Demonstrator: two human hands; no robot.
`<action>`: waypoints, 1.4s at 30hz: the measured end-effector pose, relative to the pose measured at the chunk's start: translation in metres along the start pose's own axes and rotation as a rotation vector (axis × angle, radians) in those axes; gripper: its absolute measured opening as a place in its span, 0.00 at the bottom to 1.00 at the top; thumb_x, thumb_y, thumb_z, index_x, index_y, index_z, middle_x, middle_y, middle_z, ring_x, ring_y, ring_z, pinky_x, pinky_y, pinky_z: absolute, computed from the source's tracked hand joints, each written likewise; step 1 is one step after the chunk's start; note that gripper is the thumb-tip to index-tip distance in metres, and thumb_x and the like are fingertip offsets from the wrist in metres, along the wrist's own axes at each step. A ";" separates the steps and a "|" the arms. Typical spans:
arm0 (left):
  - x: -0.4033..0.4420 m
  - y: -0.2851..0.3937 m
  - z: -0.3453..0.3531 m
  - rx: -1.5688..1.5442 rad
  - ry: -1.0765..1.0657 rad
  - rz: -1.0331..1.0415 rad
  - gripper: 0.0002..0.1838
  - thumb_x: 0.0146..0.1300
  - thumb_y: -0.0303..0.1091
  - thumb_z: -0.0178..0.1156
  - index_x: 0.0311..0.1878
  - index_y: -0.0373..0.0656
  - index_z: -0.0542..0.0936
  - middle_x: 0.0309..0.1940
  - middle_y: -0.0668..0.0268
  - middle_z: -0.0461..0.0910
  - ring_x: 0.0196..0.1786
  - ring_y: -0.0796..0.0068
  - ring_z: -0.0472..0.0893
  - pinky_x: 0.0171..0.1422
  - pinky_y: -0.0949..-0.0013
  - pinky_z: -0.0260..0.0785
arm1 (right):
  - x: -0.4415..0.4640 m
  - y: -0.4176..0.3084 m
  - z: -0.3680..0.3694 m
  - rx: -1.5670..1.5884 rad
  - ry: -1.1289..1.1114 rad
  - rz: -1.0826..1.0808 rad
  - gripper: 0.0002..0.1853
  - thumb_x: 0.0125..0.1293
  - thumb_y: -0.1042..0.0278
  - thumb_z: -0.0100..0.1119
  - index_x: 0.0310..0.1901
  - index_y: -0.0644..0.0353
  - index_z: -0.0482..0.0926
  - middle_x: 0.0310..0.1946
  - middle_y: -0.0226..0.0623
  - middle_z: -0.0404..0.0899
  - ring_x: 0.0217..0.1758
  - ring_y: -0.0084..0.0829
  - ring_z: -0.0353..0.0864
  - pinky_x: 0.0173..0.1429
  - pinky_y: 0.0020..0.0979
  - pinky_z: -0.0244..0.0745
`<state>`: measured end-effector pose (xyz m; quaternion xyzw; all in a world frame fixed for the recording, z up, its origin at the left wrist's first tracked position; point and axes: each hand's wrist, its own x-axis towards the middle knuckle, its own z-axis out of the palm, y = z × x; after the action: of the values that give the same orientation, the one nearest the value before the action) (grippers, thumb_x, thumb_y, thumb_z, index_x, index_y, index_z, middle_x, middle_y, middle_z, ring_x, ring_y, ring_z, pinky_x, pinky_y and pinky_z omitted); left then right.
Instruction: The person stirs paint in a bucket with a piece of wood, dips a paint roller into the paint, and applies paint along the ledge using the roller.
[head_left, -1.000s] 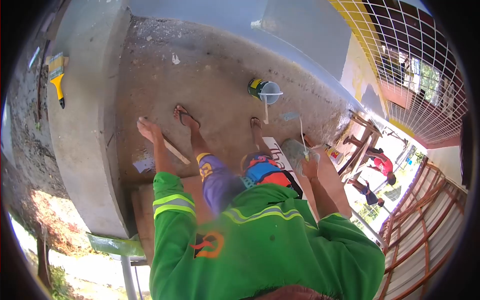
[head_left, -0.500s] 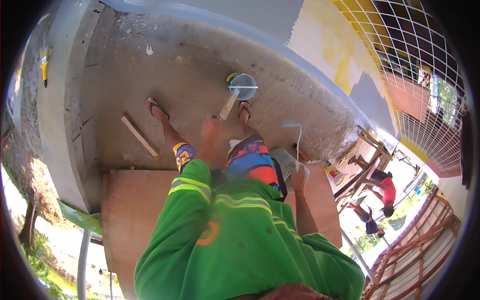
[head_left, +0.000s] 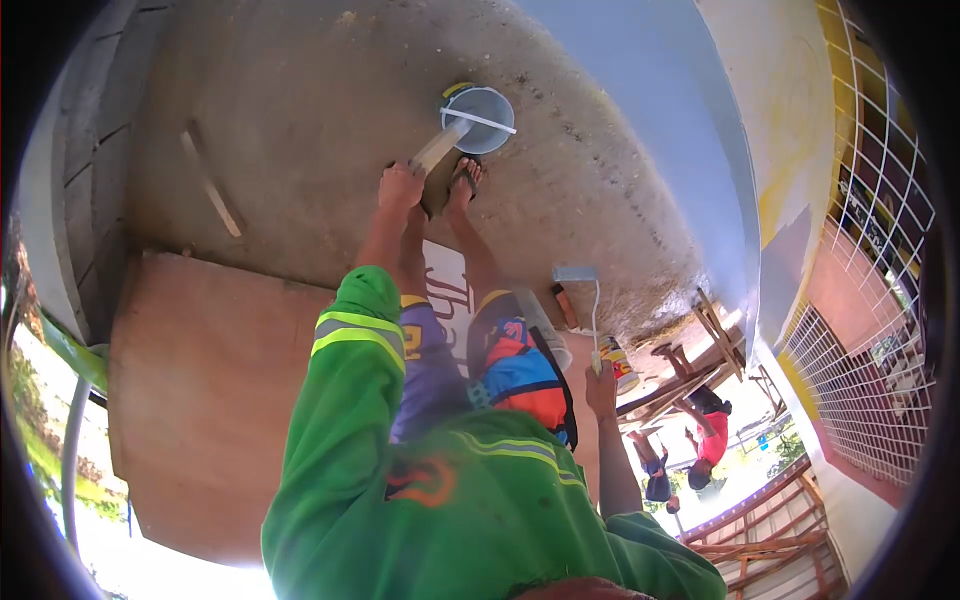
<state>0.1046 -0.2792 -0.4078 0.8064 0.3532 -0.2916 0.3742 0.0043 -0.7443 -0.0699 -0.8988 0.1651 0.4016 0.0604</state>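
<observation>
My left hand is closed around the lower end of a flat wooden stick. The stick slants into a paint bucket, over whose mouth a white bar lies. Its far end is pale with paint inside the bucket. My right hand grips the handle of a paint roller, held out at my right side with its grey-blue head pointing away from me. My sandalled foot stands just below the bucket.
A loose wooden strip lies on the concrete floor to the left. A brown board is behind me. Another labelled bucket stands to the right, near wooden trestles. Two people, one in a red shirt, are farther off. A part-painted wall runs along the right.
My left hand has moved to the wooden stick and taken hold of its end. The view has shifted, with my body bent toward the bucket. The roller stays in my right hand.
</observation>
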 end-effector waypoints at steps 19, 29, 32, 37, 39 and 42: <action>0.064 0.162 -0.045 0.543 0.444 0.611 0.15 0.64 0.35 0.58 0.51 0.38 0.76 0.40 0.53 0.83 0.40 0.53 0.84 0.42 0.54 0.77 | 0.194 -0.076 -0.076 -0.107 -0.199 -0.418 0.17 0.66 0.66 0.53 0.54 0.64 0.71 0.38 0.65 0.79 0.47 0.65 0.77 0.48 0.52 0.72; -0.133 0.101 0.051 -0.530 0.674 -0.126 0.25 0.69 0.40 0.55 0.64 0.36 0.71 0.54 0.49 0.78 0.52 0.51 0.81 0.57 0.57 0.72 | 0.277 -0.225 0.004 -0.267 -0.127 -0.584 0.23 0.66 0.59 0.51 0.57 0.67 0.69 0.42 0.66 0.80 0.50 0.64 0.78 0.55 0.55 0.73; -0.266 0.053 0.190 -0.415 0.421 -0.232 0.26 0.65 0.40 0.57 0.62 0.33 0.73 0.51 0.44 0.78 0.55 0.41 0.77 0.60 0.49 0.68 | 0.308 -0.263 0.045 -0.267 -0.101 -0.582 0.23 0.64 0.61 0.52 0.56 0.67 0.70 0.44 0.66 0.80 0.51 0.63 0.79 0.57 0.54 0.74; -0.354 0.085 0.253 -0.257 0.419 -0.372 0.30 0.62 0.43 0.61 0.64 0.37 0.71 0.58 0.49 0.75 0.62 0.46 0.71 0.65 0.48 0.62 | 0.358 -0.293 0.101 -0.313 -0.056 -0.612 0.24 0.64 0.59 0.52 0.59 0.64 0.72 0.47 0.67 0.79 0.55 0.62 0.78 0.60 0.51 0.73; -0.351 0.081 0.256 -0.309 0.422 -0.444 0.30 0.61 0.43 0.61 0.64 0.38 0.72 0.58 0.50 0.75 0.62 0.47 0.71 0.65 0.48 0.62 | 0.366 -0.296 0.113 -0.329 -0.040 -0.621 0.24 0.64 0.59 0.52 0.59 0.63 0.73 0.48 0.67 0.79 0.56 0.62 0.77 0.60 0.50 0.73; -0.344 0.067 0.263 -0.474 0.394 -0.567 0.30 0.60 0.42 0.62 0.63 0.38 0.72 0.56 0.50 0.75 0.61 0.47 0.72 0.64 0.48 0.63 | 0.376 -0.285 0.122 -0.334 -0.015 -0.603 0.24 0.64 0.58 0.53 0.58 0.63 0.74 0.49 0.64 0.79 0.55 0.61 0.78 0.60 0.49 0.73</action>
<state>-0.0964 -0.6450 -0.2728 0.6089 0.6835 -0.1338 0.3796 0.2511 -0.5408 -0.4371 -0.9016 -0.1766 0.3938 0.0296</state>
